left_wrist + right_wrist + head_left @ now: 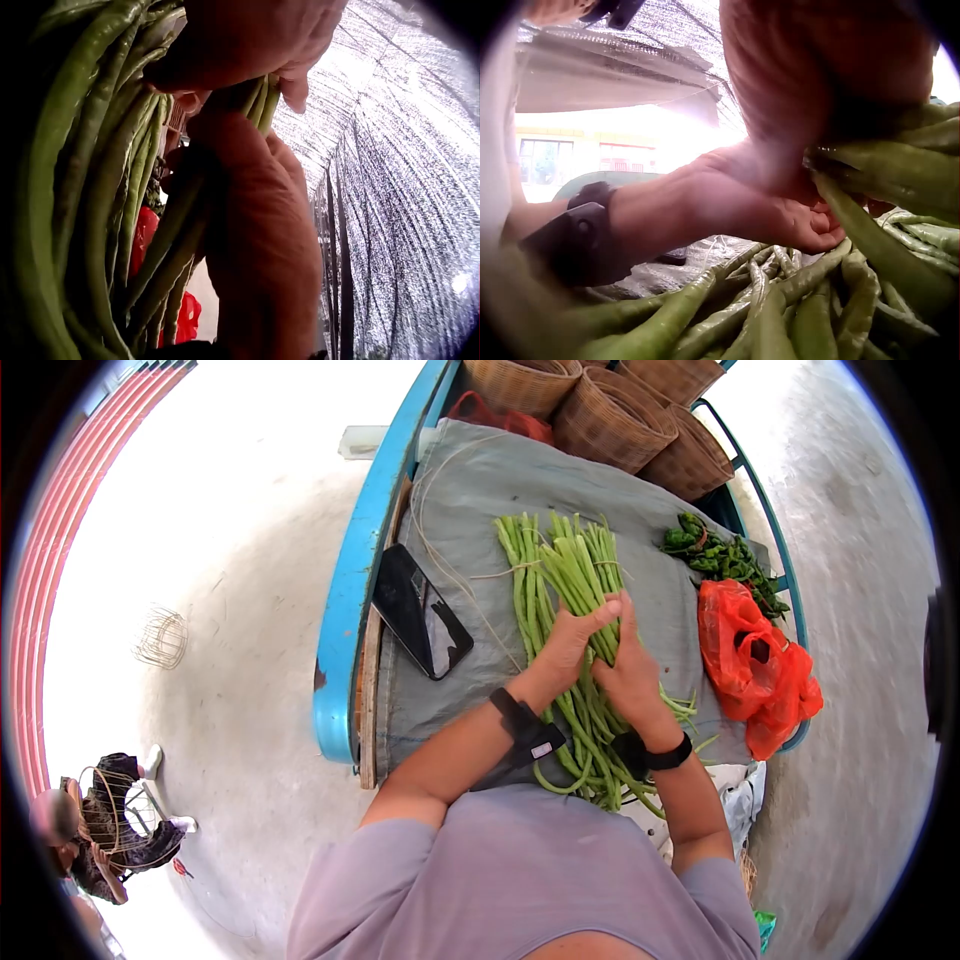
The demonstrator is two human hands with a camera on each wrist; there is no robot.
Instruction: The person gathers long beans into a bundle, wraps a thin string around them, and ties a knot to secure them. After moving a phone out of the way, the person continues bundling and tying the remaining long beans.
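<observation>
Both hands grip a bunch of long green beans (572, 567) in the head view, its cut ends pointing away from the body. My left hand (566, 645) is wrapped round it from the left, and my right hand (630, 672) from the right, the thumbs close together. Beneath and beside lie other long beans, with a tied bundle (527, 585) at the left. The left wrist view has bean stems (262, 105) passing between the two hands. Low in the right wrist view, loose beans (810, 322) spread under my left hand (802, 225).
A grey cloth (470, 490) covers the blue-framed cart (345, 630). On it are a black phone (420, 610) at left, and dark green peppers (725, 565) and a red plastic bag (750, 665) at right. Wicker baskets (612, 420) stand behind. Another person (115, 820) is at far left.
</observation>
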